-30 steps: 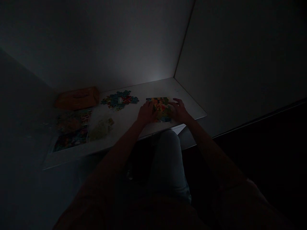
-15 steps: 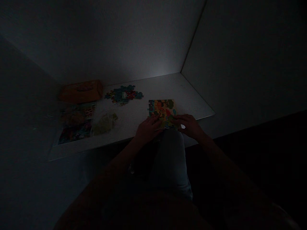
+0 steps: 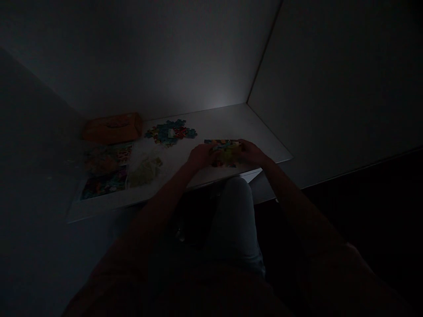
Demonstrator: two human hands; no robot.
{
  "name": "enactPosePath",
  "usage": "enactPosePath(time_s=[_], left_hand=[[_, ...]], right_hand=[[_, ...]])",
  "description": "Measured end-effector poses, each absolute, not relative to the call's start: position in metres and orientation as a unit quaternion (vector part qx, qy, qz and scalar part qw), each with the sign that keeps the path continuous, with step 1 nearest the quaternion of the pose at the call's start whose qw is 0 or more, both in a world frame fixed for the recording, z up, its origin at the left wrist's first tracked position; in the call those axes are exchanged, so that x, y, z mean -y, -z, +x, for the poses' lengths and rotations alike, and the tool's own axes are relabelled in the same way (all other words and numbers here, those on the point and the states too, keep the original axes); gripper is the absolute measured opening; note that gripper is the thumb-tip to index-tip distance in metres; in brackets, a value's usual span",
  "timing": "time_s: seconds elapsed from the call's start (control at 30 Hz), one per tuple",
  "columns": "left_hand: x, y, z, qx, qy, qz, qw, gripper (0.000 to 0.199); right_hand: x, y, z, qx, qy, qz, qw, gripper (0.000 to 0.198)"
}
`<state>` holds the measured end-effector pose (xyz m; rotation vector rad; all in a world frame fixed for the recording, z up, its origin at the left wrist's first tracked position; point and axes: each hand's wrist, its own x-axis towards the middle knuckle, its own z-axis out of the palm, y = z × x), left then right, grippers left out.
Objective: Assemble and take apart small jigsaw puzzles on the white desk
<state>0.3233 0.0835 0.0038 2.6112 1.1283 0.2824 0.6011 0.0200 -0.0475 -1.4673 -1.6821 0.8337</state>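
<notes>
In the head view, an assembled patch of jigsaw puzzle (image 3: 226,155) lies at the front of the white table, between my two hands. Its near part seems lifted and folded back over the rest, though the dimness blurs this. My left hand (image 3: 200,155) is closed on the puzzle's left side, and my right hand (image 3: 251,153) grips its right side. Both sets of fingertips are partly hidden at the edges. Loose jigsaw pieces (image 3: 167,133) lie in a heap further back to the left, with a small pale piece on top.
An orange box (image 3: 113,127) stands at the table's back left. Before it lies a colourful picture sheet (image 3: 105,181), beside a clear bag (image 3: 145,171) with yellow-green contents. Walls border the white table (image 3: 224,119) behind and right. My knee (image 3: 236,193) is under the front edge.
Both hands have moved away from me, up the sides of the puzzle. The puzzle's near part has come up and over, so it now looks shorter from front to back.
</notes>
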Motion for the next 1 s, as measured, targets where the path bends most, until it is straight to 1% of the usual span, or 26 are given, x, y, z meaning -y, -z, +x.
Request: enactPosePath(time_s=[0.07, 0.17, 0.23, 0.33, 0.47, 0.53, 0.57, 0.63, 0.73, 0.8, 0.83, 0.9, 1.0], left_hand=[[-0.096, 0.000, 0.330, -0.415, -0.118, 0.889, 0.154, 0.044], [-0.099, 0.011, 0.330, -0.441, -0.170, 0.873, 0.120, 0.062], [-0.091, 0.022, 0.326, -0.431, -0.192, 0.876, 0.101, 0.072], [-0.071, 0.037, 0.318, -0.377, -0.159, 0.907, 0.098, 0.079], [-0.044, 0.049, 0.309, -0.345, -0.119, 0.927, 0.090, 0.114], [-0.037, 0.050, 0.308, -0.346, -0.126, 0.926, 0.089, 0.120], [-0.035, 0.051, 0.307, -0.347, -0.134, 0.924, 0.088, 0.118], [-0.035, 0.050, 0.307, -0.346, -0.156, 0.921, 0.089, 0.108], [-0.037, 0.049, 0.304, -0.350, -0.188, 0.912, 0.105, 0.077], [-0.038, 0.046, 0.301, -0.352, -0.189, 0.909, 0.121, 0.060], [-0.038, 0.045, 0.300, -0.352, -0.181, 0.909, 0.128, 0.056], [-0.038, 0.040, 0.298, -0.353, -0.165, 0.911, 0.136, 0.057], [-0.043, 0.032, 0.299, -0.364, -0.148, 0.907, 0.152, 0.073]], right_hand=[[-0.034, 0.054, 0.603, 0.652, -0.285, -0.603, 0.362, 0.067], [-0.039, 0.063, 0.603, 0.674, -0.155, -0.638, 0.338, 0.073], [-0.032, 0.067, 0.601, 0.689, -0.099, -0.639, 0.327, 0.078], [-0.011, 0.069, 0.596, 0.732, -0.073, -0.604, 0.306, 0.084], [0.012, 0.070, 0.592, 0.771, -0.067, -0.573, 0.270, 0.083], [0.018, 0.071, 0.590, 0.775, -0.057, -0.573, 0.261, 0.082], [0.021, 0.072, 0.590, 0.776, -0.051, -0.575, 0.255, 0.082], [0.026, 0.073, 0.587, 0.776, -0.039, -0.582, 0.242, 0.086], [0.035, 0.073, 0.584, 0.770, -0.039, -0.593, 0.233, 0.089], [0.038, 0.071, 0.583, 0.770, -0.050, -0.592, 0.234, 0.083], [0.039, 0.071, 0.583, 0.770, -0.054, -0.589, 0.239, 0.080], [0.036, 0.070, 0.584, 0.773, -0.059, -0.578, 0.253, 0.076], [0.025, 0.069, 0.582, 0.776, -0.062, -0.573, 0.257, 0.080]])
